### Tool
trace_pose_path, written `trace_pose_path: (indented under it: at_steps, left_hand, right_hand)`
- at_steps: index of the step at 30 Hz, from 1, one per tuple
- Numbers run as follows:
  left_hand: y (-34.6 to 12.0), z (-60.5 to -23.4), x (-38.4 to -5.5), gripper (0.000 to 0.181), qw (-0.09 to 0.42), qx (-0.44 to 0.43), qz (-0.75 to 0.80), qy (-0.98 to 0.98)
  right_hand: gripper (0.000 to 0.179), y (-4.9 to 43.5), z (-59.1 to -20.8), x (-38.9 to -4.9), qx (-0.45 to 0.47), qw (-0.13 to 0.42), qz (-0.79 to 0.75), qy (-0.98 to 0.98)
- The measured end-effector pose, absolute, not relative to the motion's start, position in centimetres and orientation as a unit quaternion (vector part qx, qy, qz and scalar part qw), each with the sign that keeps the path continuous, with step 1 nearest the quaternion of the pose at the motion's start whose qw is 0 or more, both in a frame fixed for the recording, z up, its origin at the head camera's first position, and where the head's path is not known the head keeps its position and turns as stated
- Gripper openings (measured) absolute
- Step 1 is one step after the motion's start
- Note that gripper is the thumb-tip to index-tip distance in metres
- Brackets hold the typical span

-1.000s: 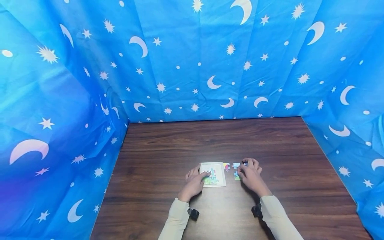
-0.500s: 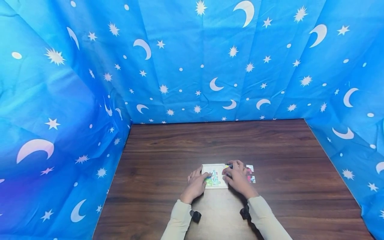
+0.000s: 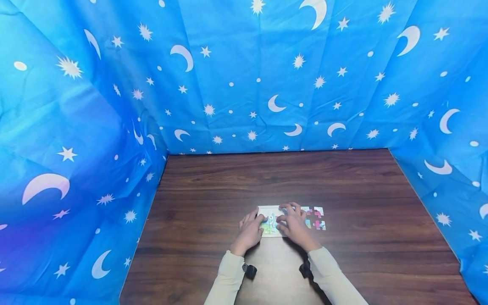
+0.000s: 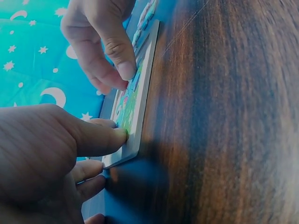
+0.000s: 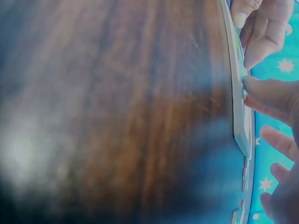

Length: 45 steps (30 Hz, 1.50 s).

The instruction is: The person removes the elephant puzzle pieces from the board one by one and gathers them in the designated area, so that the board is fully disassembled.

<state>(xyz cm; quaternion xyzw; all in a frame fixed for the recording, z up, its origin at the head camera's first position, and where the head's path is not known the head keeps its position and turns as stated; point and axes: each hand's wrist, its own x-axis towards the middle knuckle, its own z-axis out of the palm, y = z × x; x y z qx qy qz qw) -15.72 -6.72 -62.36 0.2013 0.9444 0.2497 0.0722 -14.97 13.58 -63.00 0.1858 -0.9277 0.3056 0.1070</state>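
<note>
A small white puzzle tray [image 3: 268,209] lies on the table, with joined jigsaw pieces [image 3: 268,230] in its lower part. My left hand [image 3: 249,232] grips the tray's left side, thumb on top over the pieces and fingers along the outer edge. Over the right half of the tray is my right hand [image 3: 296,226], thumb and fingertips pinching a jigsaw piece [image 4: 133,82] down at the picture; most of that piece is hidden by the fingers. In the right wrist view, the right thumb [image 5: 268,91] meets the tray surface close to the left hand.
Several loose jigsaw pieces [image 3: 318,211] lie right of the tray, some partly behind the right hand. The dark wooden table [image 3: 213,182] is enclosed by blue curtains [image 3: 236,63] with moons and stars. A black wrist camera [image 3: 249,271] sits on the left wrist.
My right hand has moved left from the loose pieces onto the tray, bringing a jigsaw piece with it. The left hand keeps its hold on the tray. The head view has shifted slightly.
</note>
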Motion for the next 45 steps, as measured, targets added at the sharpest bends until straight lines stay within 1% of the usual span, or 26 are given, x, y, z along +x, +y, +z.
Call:
trace_pose_path:
  at_steps: [6,15,20,28,34,45]
  left_hand:
    - [-6.5,-62.2,-15.7,0.024,0.073,0.202,0.252,0.944]
    - [-5.5,-62.3,-15.4,0.028,0.055,0.184,0.233,0.953]
    - [-5.3,-62.1,-15.2,0.029,0.045,0.172,0.231,0.957]
    - [-5.3,-62.1,-15.5,0.029,0.041,0.171,0.242,0.954]
    - [-5.4,-62.2,-15.2,0.029,0.044,0.167,0.256,0.951]
    - [-5.3,-62.1,-15.3,0.029,0.041,0.167,0.259,0.950]
  right_hand:
    - [0.013,13.3,-62.8,-15.2,0.176,0.114,0.302,-0.930]
    - [0.018,13.2,-62.2,-15.6,0.158,0.082,0.320,-0.931]
    - [0.018,13.3,-62.3,-15.7,0.160,0.077,0.317,-0.932]
    - [0.018,14.1,-62.5,-15.8,0.171,0.102,0.344,-0.917]
    - [0.017,15.6,-62.5,-15.6,0.159,0.126,0.346,-0.916]
    - [0.018,18.9,-62.2,-14.3,0.116,0.087,0.325,-0.934]
